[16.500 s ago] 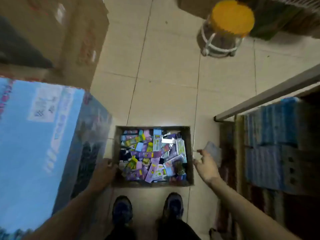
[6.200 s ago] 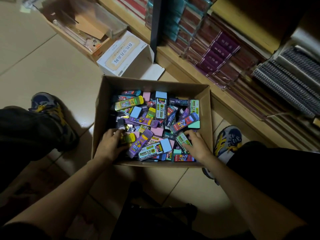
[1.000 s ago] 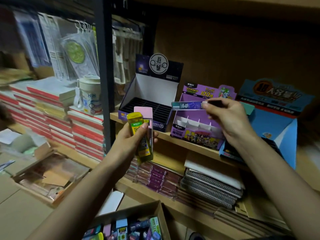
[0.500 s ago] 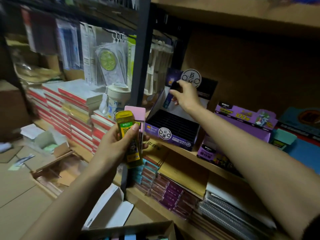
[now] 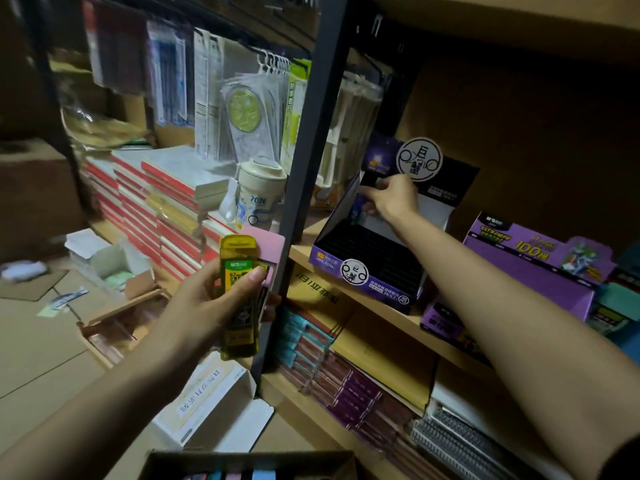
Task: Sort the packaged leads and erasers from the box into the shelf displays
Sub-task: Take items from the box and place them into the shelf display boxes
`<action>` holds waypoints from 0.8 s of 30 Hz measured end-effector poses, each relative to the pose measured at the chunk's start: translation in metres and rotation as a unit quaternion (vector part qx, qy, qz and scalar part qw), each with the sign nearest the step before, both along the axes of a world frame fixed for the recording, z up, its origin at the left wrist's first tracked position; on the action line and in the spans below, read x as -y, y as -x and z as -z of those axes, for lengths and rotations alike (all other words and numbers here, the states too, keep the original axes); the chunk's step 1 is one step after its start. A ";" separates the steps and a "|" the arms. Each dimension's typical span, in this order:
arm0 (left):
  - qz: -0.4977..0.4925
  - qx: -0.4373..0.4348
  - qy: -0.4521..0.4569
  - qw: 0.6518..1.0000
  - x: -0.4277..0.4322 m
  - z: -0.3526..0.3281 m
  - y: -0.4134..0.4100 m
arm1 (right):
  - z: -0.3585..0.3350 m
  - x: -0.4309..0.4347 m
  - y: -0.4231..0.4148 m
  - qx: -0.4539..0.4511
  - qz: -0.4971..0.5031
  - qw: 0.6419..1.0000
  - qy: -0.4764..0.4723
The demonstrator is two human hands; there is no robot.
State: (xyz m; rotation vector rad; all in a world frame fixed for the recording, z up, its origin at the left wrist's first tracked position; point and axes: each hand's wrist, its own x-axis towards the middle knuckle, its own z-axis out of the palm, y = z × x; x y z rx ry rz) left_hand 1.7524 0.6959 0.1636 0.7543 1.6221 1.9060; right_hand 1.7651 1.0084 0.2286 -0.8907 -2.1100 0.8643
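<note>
My left hand (image 5: 211,299) is shut on a yellow lead case (image 5: 239,292) with a pink eraser pack (image 5: 268,247) behind it, held in front of the black shelf post. My right hand (image 5: 391,199) reaches into the back left corner of the purple slotted display box (image 5: 367,268) on the shelf, fingers closed on a purple lead pack (image 5: 358,206) that stands partly down in a slot. The cardboard box (image 5: 249,462) of mixed packs shows only its top edge at the bottom of the view.
A second purple display (image 5: 533,268) and a blue one (image 5: 620,306) stand to the right on the same shelf. Below lie stacked notebooks (image 5: 346,379). A black post (image 5: 304,181) divides the shelving. A white cup (image 5: 258,199), book stacks and open cartons sit left.
My right hand carried the purple lead pack from the middle display leftwards into the slotted box and has lowered it slightly. The left hand keeps its packs, steady.
</note>
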 end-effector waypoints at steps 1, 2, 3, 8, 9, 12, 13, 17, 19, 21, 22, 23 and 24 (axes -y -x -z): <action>-0.002 -0.002 0.003 1.000 0.000 0.000 -0.001 | 0.001 0.001 0.003 0.007 0.008 1.000 -0.011; -0.005 -0.003 0.003 1.000 0.000 0.001 -0.002 | 0.002 0.002 0.005 0.020 0.016 0.999 -0.025; -0.006 -0.002 0.001 1.000 0.000 0.001 -0.003 | 0.002 0.003 0.006 0.036 0.025 0.998 -0.039; -0.006 -0.002 -0.013 1.000 -0.003 -0.003 -0.008 | 0.003 0.008 0.001 0.152 0.050 0.984 -0.082; -0.001 -0.002 -0.015 1.000 -0.003 -0.005 -0.009 | 0.002 0.011 -0.004 0.188 0.056 0.975 -0.103; 0.020 0.025 -0.035 0.999 -0.006 -0.008 -0.014 | 0.000 0.029 -0.024 0.206 0.063 0.964 -0.158; 0.024 0.033 -0.041 0.998 -0.008 -0.009 -0.017 | -0.001 0.040 -0.033 0.171 0.037 0.974 -0.142; 0.044 0.043 -0.049 0.997 -0.016 -0.009 -0.030 | -0.003 0.108 -0.082 -0.005 -0.150 0.982 0.111; 0.072 0.050 -0.060 0.994 -0.022 -0.010 -0.041 | 0.006 0.137 -0.109 -0.011 -0.214 0.955 0.205; 0.113 0.040 -0.068 0.990 -0.030 -0.010 -0.055 | 0.016 0.155 -0.132 -0.019 -0.252 0.933 0.255; 0.132 0.032 -0.072 0.988 -0.034 -0.010 -0.062 | 0.019 0.161 -0.142 -0.035 -0.255 0.928 0.269; 0.145 0.022 -0.073 0.986 -0.038 -0.009 -0.068 | 0.021 0.162 -0.150 -0.054 -0.249 0.927 0.276; 0.153 0.013 -0.071 0.986 -0.043 -0.007 -0.074 | 0.022 0.162 -0.158 -0.072 -0.238 0.929 0.273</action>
